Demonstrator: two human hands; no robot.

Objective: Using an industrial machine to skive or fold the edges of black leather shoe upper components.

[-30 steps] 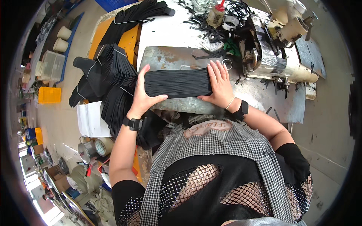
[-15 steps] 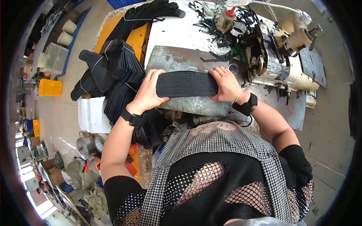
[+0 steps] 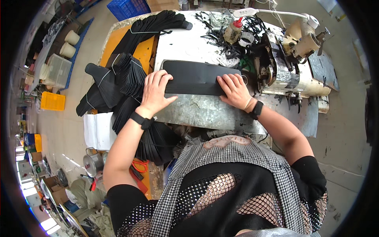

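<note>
A stack of flat black pieces (image 3: 193, 75), long with rounded corners, lies broad face up on the worn metal plate (image 3: 193, 110) in front of me. At its left end my left hand (image 3: 158, 91) rests its fingertips on the edge; the thumb is spread away and the hand is open. My right hand (image 3: 237, 91) grips the stack's right end, fingers over the top face and thumb at the near edge. The undersides of the pieces are hidden.
Tied bundles of black pieces (image 3: 132, 75) pile up at the left, beside white paper (image 3: 98, 132). At right stands a machine (image 3: 284, 71). Behind the plate are a red-capped bottle (image 3: 233, 32) and tangled black scraps (image 3: 252, 25). Orange-handled scissors (image 3: 139, 165) lie near my left arm.
The stack, held on edge between both hands before, now lies flat with its broad face up, farther from me. My left thumb has come away from it.
</note>
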